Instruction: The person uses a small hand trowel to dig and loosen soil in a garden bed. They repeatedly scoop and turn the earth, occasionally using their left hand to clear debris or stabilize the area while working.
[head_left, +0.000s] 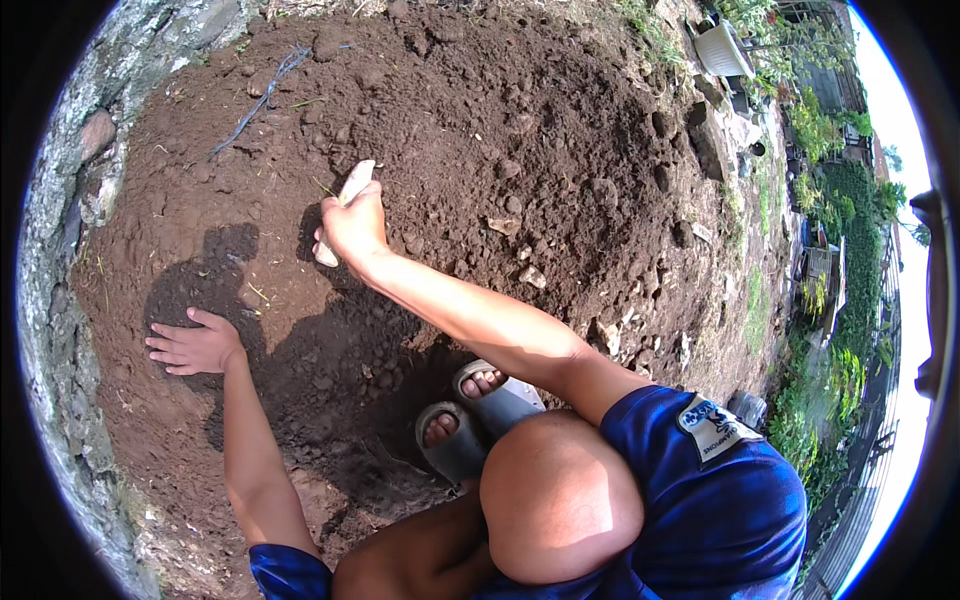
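My left hand (195, 345) lies palm down on the brown soil (172, 270), its fingers spread and holding nothing. In my right hand (356, 229) is a pale, elongated object (357, 182), gripped in the closed fist. One end sticks out above the thumb and the other below the fingers. The fist hides its middle, and I cannot tell whether it is stone, wood or a root. Beneath the right fist the soil is dark with shadow. Around the left hand the ground looks smoother than the clumpy earth farther right.
A rough stone wall edge (56, 300) borders the soil on the left. Blue twine (262, 101) lies at the upper left. Stones (532, 277) dot the loose earth. My sandalled feet (450, 435) are close by. A white container (721, 51) and plants (814, 131) stand farther off.
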